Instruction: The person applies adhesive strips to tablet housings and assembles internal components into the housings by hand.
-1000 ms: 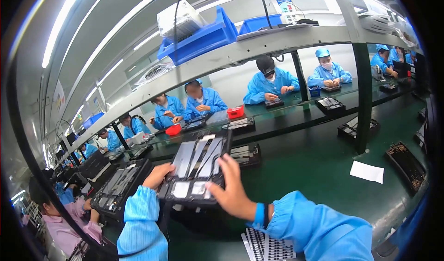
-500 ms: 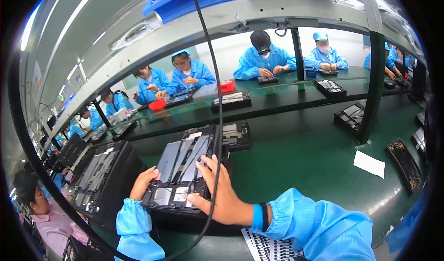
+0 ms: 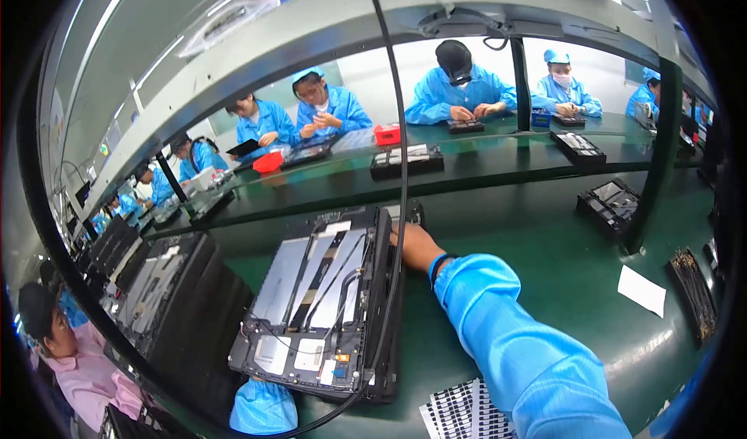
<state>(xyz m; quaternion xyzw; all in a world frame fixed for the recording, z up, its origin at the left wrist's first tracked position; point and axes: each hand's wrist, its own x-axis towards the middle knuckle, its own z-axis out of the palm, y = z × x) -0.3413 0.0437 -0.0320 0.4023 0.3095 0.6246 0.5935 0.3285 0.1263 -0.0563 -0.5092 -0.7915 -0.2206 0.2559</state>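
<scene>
A stack of opened tablet-like devices in black frames stands before me. Its top device [image 3: 311, 283] shows silver battery plates, dark ribbon cables and a thin loose wire. My right hand [image 3: 420, 246] is at the stack's far right side, its fingers hidden behind the edge. Of my left arm only the blue sleeve [image 3: 263, 408] shows clearly, below the near left corner; the device covers that hand. A black cable [image 3: 398, 128] hangs in front of the stack and crosses its right side.
Another stack of devices [image 3: 156, 275] stands at left, beside a person in pink [image 3: 82, 369]. Printed sheets [image 3: 471, 412], white paper [image 3: 642, 289] and a dark tray of small parts [image 3: 691, 295] lie on the green table. A post [image 3: 661, 151] rises at right. Co-workers sit across.
My right hand has left the top device's face and gone to the stack's far right side. My left hand has slid from its left edge to below the near corner. The view has shifted.
</scene>
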